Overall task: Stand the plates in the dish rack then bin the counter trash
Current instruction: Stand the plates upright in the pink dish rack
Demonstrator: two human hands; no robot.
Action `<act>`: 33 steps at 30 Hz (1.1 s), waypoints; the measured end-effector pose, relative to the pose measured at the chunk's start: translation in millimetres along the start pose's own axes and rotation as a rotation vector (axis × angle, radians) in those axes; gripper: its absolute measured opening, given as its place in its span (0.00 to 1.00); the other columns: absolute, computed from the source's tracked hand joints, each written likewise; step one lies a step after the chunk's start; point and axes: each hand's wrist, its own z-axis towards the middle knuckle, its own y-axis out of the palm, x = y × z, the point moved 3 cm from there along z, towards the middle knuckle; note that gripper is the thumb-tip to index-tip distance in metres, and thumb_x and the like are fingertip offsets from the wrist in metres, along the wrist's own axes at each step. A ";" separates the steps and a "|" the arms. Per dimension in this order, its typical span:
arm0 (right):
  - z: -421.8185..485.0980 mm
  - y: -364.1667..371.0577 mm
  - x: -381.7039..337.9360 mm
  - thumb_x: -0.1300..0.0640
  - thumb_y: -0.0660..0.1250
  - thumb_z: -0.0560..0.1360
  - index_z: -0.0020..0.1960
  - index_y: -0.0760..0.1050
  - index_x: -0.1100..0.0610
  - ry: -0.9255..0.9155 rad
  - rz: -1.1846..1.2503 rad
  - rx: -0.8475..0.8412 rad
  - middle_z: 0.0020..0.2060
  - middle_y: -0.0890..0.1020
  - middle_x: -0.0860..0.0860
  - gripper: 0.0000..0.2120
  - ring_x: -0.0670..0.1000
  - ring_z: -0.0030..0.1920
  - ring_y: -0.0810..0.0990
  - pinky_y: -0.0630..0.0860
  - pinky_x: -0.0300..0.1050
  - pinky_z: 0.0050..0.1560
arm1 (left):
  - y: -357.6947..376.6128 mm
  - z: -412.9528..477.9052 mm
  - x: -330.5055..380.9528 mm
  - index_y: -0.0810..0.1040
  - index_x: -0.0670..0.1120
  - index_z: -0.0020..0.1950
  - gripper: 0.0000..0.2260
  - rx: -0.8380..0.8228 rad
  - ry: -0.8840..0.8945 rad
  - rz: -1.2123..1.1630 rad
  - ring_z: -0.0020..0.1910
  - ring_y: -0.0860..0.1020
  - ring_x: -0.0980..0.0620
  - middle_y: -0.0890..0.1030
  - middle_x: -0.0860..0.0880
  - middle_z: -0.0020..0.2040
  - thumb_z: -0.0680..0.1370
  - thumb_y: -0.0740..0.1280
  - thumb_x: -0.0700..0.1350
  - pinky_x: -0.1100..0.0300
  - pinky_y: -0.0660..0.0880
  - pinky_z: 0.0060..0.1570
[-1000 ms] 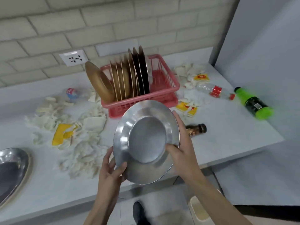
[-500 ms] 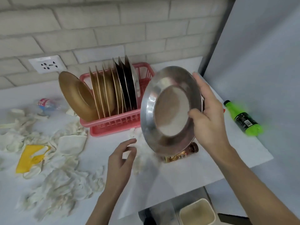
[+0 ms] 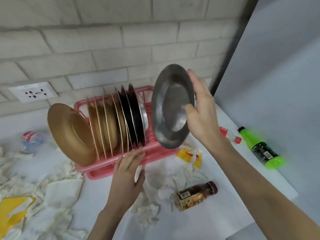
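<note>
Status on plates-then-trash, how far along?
Done: gold and black plates stand in the pink rack. In hand: right hand grips a steel plate at the rack's right end, not yet slotted; left hand touches the rack's front. Left: tissues, wrappers and bottles lie across the counter, none binned.

I see bright, soft, even light with only faint shadows on the white counter. The steel plate carries a dull sheen rather than glare, the green bottle is blur-smeared, and the brick wall bows near the edges.
</note>
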 end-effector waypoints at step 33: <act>37.3 104.1 51.7 0.60 0.59 0.78 0.77 0.59 0.54 -0.173 -0.213 -0.324 0.70 0.67 0.54 0.29 0.59 0.55 0.79 0.80 0.51 0.42 | 21.9 -5.1 12.9 0.82 0.52 0.56 0.14 0.055 -0.067 0.082 0.75 0.63 0.51 0.68 0.53 0.75 0.73 0.63 0.47 0.47 0.66 0.66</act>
